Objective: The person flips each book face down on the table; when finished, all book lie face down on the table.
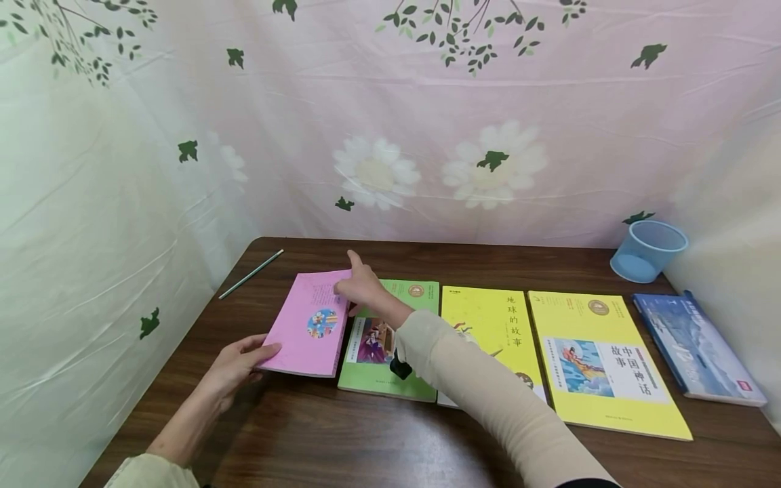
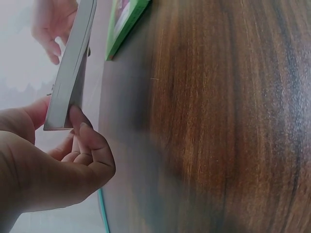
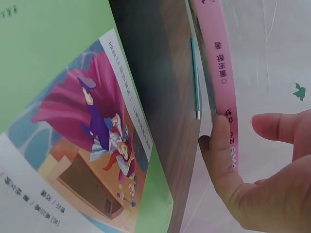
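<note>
A pink book [image 1: 305,346] with a round picture on its cover lies tilted at the left of the row, raised off the table at the near side. My left hand [image 1: 238,366] pinches its near left corner, thumb on the cover and fingers beneath, as the left wrist view shows. At the book's far right edge is my right hand [image 1: 366,288], one finger pointing away and other fingers at the edge. In the right wrist view, a fingertip [image 3: 221,128] presses on the pink spine [image 3: 223,63]. Beside it lies a green book [image 1: 396,386], partly hidden by my right arm.
Further right lie two yellow books, one [image 1: 488,298] partly under my sleeve and one [image 1: 579,325] fully visible, then a blue book [image 1: 695,346]. A blue cup-shaped bin [image 1: 647,254] stands at the back right. A thin blue-green stick [image 1: 250,274] lies at the left table edge.
</note>
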A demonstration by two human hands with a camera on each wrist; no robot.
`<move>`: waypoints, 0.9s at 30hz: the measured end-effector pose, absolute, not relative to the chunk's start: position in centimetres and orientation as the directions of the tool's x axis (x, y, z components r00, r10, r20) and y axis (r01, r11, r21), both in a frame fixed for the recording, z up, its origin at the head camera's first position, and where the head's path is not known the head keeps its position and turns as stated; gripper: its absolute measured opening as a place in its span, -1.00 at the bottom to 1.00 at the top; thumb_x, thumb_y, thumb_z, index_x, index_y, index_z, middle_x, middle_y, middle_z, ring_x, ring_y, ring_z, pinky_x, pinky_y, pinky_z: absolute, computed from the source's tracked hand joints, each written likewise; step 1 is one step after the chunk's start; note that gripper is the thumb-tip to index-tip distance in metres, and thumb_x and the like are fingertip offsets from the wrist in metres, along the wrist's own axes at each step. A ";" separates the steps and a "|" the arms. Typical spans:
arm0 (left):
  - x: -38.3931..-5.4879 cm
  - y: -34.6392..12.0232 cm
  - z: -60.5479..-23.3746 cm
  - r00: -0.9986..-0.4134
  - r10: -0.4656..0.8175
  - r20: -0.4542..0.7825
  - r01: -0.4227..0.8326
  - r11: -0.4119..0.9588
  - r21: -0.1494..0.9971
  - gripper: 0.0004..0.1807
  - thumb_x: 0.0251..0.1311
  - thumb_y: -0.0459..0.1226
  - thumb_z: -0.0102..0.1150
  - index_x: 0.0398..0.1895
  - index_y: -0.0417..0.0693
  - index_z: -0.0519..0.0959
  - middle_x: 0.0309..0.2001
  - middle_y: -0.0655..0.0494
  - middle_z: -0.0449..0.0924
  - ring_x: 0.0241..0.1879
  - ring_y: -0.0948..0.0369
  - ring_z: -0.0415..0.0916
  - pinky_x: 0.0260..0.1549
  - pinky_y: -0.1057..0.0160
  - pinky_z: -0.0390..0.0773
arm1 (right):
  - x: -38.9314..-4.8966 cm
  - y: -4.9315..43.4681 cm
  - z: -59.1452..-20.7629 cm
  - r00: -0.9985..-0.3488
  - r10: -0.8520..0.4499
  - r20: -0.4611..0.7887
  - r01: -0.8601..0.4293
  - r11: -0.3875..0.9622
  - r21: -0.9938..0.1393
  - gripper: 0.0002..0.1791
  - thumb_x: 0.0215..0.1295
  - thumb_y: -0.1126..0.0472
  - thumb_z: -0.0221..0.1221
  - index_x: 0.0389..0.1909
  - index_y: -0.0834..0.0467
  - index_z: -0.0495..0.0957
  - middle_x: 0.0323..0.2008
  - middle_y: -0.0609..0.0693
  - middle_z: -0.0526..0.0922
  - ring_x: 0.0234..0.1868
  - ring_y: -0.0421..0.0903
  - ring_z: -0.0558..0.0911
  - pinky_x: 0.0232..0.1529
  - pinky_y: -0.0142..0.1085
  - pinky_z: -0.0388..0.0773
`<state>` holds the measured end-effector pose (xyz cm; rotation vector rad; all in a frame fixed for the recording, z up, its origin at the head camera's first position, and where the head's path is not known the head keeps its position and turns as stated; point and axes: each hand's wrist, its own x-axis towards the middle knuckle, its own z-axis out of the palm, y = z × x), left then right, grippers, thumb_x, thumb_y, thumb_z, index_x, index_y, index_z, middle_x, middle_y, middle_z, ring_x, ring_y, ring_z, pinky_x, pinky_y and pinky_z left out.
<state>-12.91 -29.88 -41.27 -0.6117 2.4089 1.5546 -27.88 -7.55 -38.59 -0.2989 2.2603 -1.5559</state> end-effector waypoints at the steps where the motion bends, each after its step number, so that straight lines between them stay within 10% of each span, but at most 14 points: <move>1: -12.9 -29.9 -41.3 -0.892 -0.229 -0.390 -0.450 0.359 0.818 -0.19 0.28 0.03 0.28 0.42 -0.30 0.29 -0.14 0.16 0.56 -0.28 0.31 0.46 -0.31 0.32 0.56 | -27.9 -7.5 -38.6 -0.905 -0.382 -0.189 0.039 0.367 -0.929 0.01 0.26 0.33 0.18 0.62 -0.05 -0.17 0.41 0.32 0.27 -0.22 0.07 0.68 -0.43 -0.12 0.73; 9: -12.8 -29.9 -41.5 -0.886 -0.251 -0.390 -0.459 0.343 0.820 -0.22 0.28 -0.01 0.28 0.42 -0.28 0.30 -0.24 0.21 0.55 -0.35 0.33 0.45 -0.37 0.35 0.55 | -28.6 -7.3 -39.2 -0.881 -0.413 -0.231 0.070 0.369 -0.927 0.02 0.21 0.34 0.16 0.62 -0.08 -0.16 0.45 0.28 0.26 -0.12 0.08 0.62 -0.35 -0.10 0.73; 20: -12.8 -30.1 -41.8 -0.877 -0.271 -0.398 -0.471 0.309 0.827 -0.23 0.34 0.04 0.20 0.44 -0.23 0.25 -0.23 0.20 0.56 -0.34 0.29 0.47 -0.38 0.32 0.52 | -29.1 -7.3 -40.1 -0.855 -0.426 -0.295 0.143 0.353 -0.925 0.04 0.22 0.30 0.19 0.62 -0.10 -0.18 0.35 0.27 0.39 -0.47 -0.07 0.44 -0.28 -0.02 0.69; 27: -12.5 -30.1 -41.9 -0.885 -0.267 -0.382 -0.451 0.283 0.847 -0.40 0.46 -0.04 0.01 0.40 -0.21 0.30 -0.20 0.18 0.53 -0.33 0.28 0.50 -0.39 0.33 0.52 | -29.3 -7.4 -40.6 -0.852 -0.430 -0.299 0.143 0.357 -0.923 -0.02 0.30 0.23 0.20 0.61 -0.05 -0.17 0.46 0.27 0.24 -0.25 0.02 0.55 -0.27 -0.04 0.69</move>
